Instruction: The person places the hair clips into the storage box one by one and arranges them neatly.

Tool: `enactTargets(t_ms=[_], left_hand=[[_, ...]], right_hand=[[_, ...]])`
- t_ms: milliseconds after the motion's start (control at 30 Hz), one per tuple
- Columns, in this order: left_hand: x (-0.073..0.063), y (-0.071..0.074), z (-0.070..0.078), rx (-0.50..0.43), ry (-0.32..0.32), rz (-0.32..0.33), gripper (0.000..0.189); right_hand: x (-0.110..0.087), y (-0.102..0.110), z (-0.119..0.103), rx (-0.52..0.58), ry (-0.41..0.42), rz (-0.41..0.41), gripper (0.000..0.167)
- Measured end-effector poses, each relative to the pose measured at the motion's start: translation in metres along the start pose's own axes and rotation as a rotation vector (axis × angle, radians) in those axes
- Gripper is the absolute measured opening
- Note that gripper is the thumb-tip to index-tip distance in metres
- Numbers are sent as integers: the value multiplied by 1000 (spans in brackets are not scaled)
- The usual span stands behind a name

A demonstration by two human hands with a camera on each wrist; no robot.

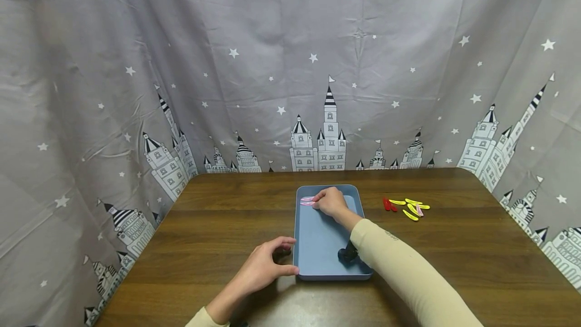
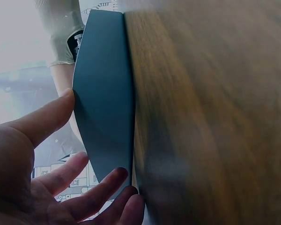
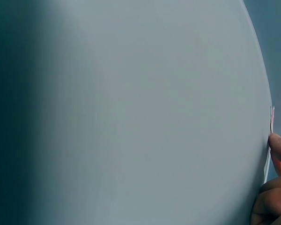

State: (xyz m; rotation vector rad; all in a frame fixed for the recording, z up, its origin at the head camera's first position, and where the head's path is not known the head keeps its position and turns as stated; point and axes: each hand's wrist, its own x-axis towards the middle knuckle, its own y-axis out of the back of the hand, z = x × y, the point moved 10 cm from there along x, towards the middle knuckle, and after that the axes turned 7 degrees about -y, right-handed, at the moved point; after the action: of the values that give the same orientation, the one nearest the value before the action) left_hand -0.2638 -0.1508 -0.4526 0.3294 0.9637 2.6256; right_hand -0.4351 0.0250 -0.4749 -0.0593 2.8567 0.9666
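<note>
A blue-grey tray [image 1: 320, 246] lies on the table. Two pink hair clips [image 1: 307, 199] lie side by side near its far left corner. My right hand [image 1: 333, 202] reaches over the tray, its thumb and finger pinching the end of the nearer pink clip [image 1: 306, 204]. In the right wrist view those fingertips [image 3: 278, 146] show at the right edge beside a sliver of pink. My left hand [image 1: 268, 264] is at the tray's left side, fingers spread and loosely bent. In the left wrist view its thumb touches the rim of the tray [image 2: 103, 93].
Right of the tray lie several yellow hair clips [image 1: 410, 215], red clips [image 1: 387, 204] and a pink clip [image 1: 419, 210]. A black wrist camera [image 1: 347, 254] hangs under the right forearm, over the tray. A grey curtain [image 1: 254, 90] stands behind the wooden table [image 1: 218, 226].
</note>
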Motion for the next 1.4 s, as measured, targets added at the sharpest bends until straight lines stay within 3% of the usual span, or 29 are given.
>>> enactTargets(t_ms=[600, 1067, 1400], left_hand=[[0, -1, 0, 7, -12, 1, 62], [1, 1, 0, 4, -3, 1, 61], [1, 0, -1, 6, 2, -1, 62]], right_hand=[[-2, 11, 0, 55, -5, -21, 8], [-14, 48, -8, 100, -8, -66, 12], [-30, 74, -3, 102, -57, -74, 14]])
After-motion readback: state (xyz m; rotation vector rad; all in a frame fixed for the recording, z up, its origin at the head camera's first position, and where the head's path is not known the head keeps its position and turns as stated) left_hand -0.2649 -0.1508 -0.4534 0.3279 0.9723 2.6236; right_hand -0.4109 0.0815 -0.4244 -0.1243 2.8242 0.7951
